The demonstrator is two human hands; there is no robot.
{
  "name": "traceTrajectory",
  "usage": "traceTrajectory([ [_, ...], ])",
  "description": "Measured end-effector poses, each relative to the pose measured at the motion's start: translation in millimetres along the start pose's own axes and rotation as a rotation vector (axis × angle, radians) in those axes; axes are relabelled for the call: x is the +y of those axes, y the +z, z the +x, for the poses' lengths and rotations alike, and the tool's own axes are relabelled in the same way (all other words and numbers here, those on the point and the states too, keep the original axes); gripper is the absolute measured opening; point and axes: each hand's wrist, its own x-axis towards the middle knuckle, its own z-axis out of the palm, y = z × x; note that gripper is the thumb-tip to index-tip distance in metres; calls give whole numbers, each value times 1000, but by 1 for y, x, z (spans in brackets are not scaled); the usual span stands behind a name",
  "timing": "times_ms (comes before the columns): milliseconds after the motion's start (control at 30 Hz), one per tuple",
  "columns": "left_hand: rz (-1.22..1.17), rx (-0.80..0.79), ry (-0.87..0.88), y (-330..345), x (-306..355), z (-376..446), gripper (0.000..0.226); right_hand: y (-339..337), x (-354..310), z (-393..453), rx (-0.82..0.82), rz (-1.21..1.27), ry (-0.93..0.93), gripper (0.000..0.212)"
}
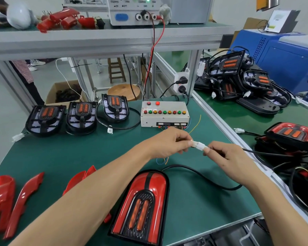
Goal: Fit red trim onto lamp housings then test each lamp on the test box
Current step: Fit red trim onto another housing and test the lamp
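Near front edge, trimmed lamp (142,206) pointing away

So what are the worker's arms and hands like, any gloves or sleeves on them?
No gloves at all: the left hand and right hand are both bare. Both forearms are bare too, with no sleeve showing anywhere up to the bottom edge of the picture. No watch, ring, wristband or marking shows on either one. The fingernails look short and unpainted.

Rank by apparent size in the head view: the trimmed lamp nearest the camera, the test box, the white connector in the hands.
1. Trimmed lamp, though nearness enlarges it.
2. Test box.
3. White connector.
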Motion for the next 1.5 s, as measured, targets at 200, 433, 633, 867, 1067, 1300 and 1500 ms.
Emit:
traceTrajectory([
  [200, 76, 41, 10, -1, 2, -6, 20, 1, 0, 2, -62, -21, -12, 28],
  [433, 83, 16, 9, -1, 2, -16, 22, -3, -4, 5, -112, 21, 11, 26],
  [633, 204, 57, 71, 5, 4, -15, 33, -5, -8, 5, -156, 41, 12, 26],
  [867, 334, 117, 234, -2, 15, -21, 23, -10, -3, 4, -209, 132, -4, 28],
  [1067, 462, 116, 393, -4, 26, -20, 20, -13, -4, 0, -304, 222, -33, 30],
  [1300, 597, 90, 500, -2, 30, -20, 18, -9, -1, -6, -332, 306, -49, 30],
  [1500, 643, 54, 511, 1, 28, -23, 17, -6, 4, -6, -365, 314, -35, 32],
])
